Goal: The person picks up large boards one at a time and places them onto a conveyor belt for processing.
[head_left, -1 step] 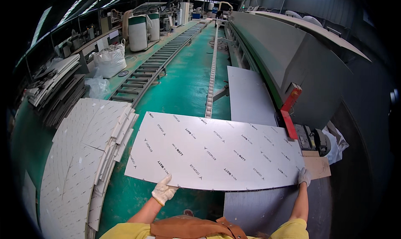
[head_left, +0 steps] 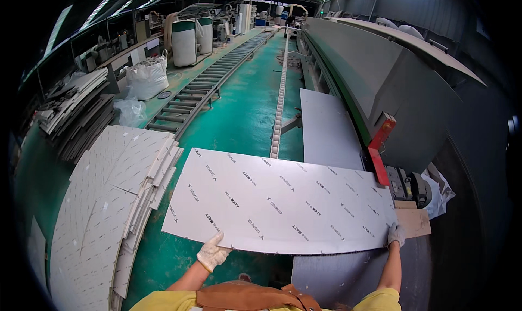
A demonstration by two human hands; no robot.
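Here, the board (head_left: pixel 283 205) is grasped at its near edge by the left hand (head_left: pixel 213 253), at its near-right corner by the right hand (head_left: pixel 396 235).

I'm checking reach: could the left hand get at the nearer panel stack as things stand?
Probably yes, once freed: only green floor shows between the left hand and the nearer panel stack, but the hand grips the near edge of the white panel.

I see on my monitor a green floor (head_left: pixel 239 112) spreading beyond the left fingers (head_left: pixel 216 238), carrying a roller conveyor (head_left: pixel 187 102) farther ahead. Below the right fingers (head_left: pixel 395 229) lies a grey flat surface (head_left: pixel 337 281); whether the printed white panel (head_left: pixel 283 205) touches it, I can't tell.
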